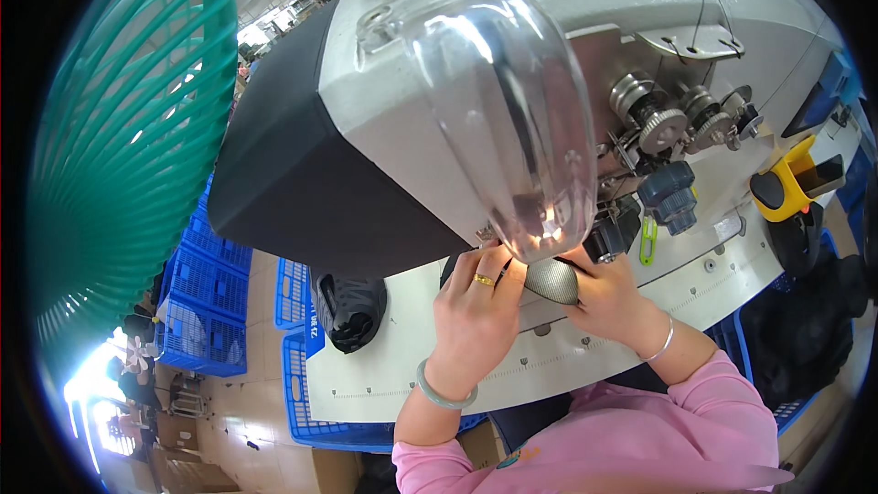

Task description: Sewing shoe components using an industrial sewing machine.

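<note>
1. Here's the grey piece (551, 282), right between your two hands, beneath the machine (393, 155) and just on the near side of its clear guard (512, 119)!
2. Your left hand (476, 306), ringed and bangled, sits at the piece's left side, fingers bent and pointing far; the tips are partly hidden, so whether they pinch it, I can't tell.
3. Your right hand (608, 297) comes in on the right edge, thumb near, fingers far; again, I can't tell if they're clamped on it.
4. Over left, a black shoe (350, 311) stands on the table (407, 320), well apart from your grip.
5. Far right of your right hand: green snips (648, 240).
</note>
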Available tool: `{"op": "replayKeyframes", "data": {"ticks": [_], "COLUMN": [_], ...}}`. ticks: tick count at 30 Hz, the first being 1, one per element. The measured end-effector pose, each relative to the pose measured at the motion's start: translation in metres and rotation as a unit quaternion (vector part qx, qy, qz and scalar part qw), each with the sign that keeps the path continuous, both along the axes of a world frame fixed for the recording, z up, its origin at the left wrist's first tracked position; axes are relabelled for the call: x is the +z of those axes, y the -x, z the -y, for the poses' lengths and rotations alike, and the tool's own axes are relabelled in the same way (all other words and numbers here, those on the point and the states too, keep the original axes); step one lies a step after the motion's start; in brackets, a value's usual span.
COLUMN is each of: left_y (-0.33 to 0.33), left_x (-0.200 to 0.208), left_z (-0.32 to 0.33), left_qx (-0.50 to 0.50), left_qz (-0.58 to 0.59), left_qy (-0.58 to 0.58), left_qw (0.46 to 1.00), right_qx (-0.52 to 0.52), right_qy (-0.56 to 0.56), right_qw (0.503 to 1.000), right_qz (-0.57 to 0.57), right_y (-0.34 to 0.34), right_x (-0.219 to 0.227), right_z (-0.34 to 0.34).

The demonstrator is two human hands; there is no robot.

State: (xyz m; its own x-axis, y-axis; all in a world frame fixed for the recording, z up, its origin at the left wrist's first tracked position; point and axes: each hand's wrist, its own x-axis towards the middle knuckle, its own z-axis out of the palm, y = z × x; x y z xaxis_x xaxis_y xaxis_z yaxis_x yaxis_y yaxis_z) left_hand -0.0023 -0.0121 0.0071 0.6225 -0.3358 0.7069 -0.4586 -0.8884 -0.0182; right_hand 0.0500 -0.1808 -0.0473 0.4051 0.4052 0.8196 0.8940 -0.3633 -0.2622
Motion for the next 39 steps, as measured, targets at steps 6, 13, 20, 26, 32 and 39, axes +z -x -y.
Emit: {"op": "replayKeyframes", "data": {"ticks": [6,13,20,26,32,39], "left_y": [-0.006,-0.008,0.005,0.006,0.0,-0.003], "left_x": [-0.005,-0.02,-0.015,-0.009,-0.005,-0.002], "left_z": [-0.001,0.013,0.0,0.003,0.004,-0.002], "left_qx": [-0.012,0.035,0.004,0.01,0.012,-0.005], "left_qz": [-0.003,0.046,0.004,-0.016,0.022,0.002], "left_qy": [0.156,0.18,0.059,0.046,0.014,0.01], "left_qw": [0.988,0.982,0.998,0.999,1.0,1.0], "right_qx": [0.024,0.013,0.014,0.01,0.008,-0.005], "right_qy": [0.003,0.052,0.069,0.048,0.026,0.042], "right_qw": [0.999,0.998,0.997,0.998,1.0,0.999], "right_qz": [-0.028,-0.021,-0.042,-0.024,-0.004,0.022], "right_y": [-0.006,-0.002,0.001,0.001,-0.002,0.002], "right_x": [0.01,0.019,0.014,0.01,0.01,0.011], "right_z": [0.001,0.009,0.015,0.017,0.014,0.009]}}
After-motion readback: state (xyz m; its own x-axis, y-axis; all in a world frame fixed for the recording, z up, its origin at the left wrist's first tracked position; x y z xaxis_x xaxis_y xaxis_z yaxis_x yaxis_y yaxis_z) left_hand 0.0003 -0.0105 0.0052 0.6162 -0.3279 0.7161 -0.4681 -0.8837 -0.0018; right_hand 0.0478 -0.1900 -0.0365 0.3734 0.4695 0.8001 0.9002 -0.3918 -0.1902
